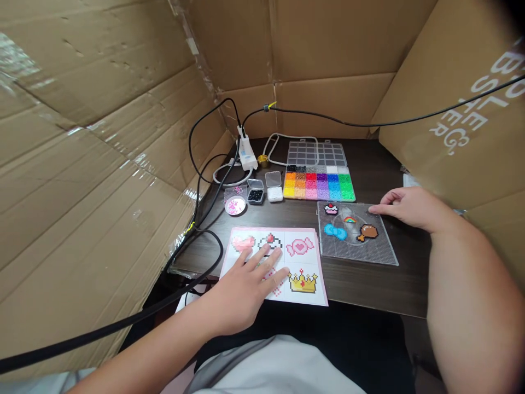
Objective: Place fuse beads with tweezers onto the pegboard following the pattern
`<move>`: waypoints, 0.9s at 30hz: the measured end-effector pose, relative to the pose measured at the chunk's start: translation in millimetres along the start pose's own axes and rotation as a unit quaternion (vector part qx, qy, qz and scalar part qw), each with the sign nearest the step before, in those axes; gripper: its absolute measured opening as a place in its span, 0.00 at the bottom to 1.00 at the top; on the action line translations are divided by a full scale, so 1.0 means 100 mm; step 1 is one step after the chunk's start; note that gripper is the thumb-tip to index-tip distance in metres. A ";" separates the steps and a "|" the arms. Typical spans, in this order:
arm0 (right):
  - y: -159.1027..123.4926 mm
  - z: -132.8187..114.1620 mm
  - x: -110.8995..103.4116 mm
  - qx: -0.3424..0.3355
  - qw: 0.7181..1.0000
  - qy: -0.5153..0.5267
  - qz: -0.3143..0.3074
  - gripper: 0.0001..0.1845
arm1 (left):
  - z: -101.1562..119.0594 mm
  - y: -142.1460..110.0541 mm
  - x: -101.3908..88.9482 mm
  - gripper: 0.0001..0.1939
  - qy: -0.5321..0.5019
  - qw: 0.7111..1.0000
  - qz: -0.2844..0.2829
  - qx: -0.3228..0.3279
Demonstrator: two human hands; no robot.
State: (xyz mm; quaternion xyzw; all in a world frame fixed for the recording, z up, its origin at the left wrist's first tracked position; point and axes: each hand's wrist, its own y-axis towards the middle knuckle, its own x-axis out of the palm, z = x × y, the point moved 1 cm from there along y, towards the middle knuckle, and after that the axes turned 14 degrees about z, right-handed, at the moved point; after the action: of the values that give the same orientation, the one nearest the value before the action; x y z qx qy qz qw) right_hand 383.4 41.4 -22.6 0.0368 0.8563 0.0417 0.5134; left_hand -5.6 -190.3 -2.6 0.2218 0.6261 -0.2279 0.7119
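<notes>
My left hand (248,284) lies flat with fingers spread on a pattern sheet (314,246) printed with a heart, a cupcake, a candy and a crown. Part of the sheet is hidden beneath it. To the right is a clear pegboard (381,246) carrying bead figures: a small cupcake (331,209), a rainbow (350,219), a blue bow (335,232) and a brown drumstick (368,232). My right hand (404,205) is at the board's upper right corner, its fingertips pinched together over the surface. Whatever they may hold is too small to make out.
Behind the pegboard stands an open bead box (319,183) sorted by colour. Left of it are a white dish (235,206) of pink beads, a case of black beads (255,196) and a case of white beads (275,193). Black cables (205,235) hang at the left; cardboard walls enclose the table.
</notes>
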 end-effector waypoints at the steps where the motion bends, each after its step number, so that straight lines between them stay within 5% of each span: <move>1: -0.01 -0.02 -0.01 0.002 1.000 -0.001 -0.001 0.23 | 0.00 0.00 0.01 0.43 -0.001 1.000 0.002 0.000; 16: 0.01 -0.02 0.04 0.011 1.000 0.017 -0.014 0.18 | 0.06 -0.03 0.01 0.32 0.007 1.000 0.026 -0.009; 27: 0.02 0.07 0.07 0.021 0.998 -0.058 -0.031 0.28 | 0.07 -0.01 0.01 0.34 -0.001 0.999 0.027 -0.016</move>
State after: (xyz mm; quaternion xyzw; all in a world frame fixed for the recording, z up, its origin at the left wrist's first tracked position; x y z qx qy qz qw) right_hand 385.7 44.7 -31.9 0.0234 0.8263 0.0059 0.5626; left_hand -0.7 -195.8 -2.7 0.2269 0.6227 -0.1983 0.7221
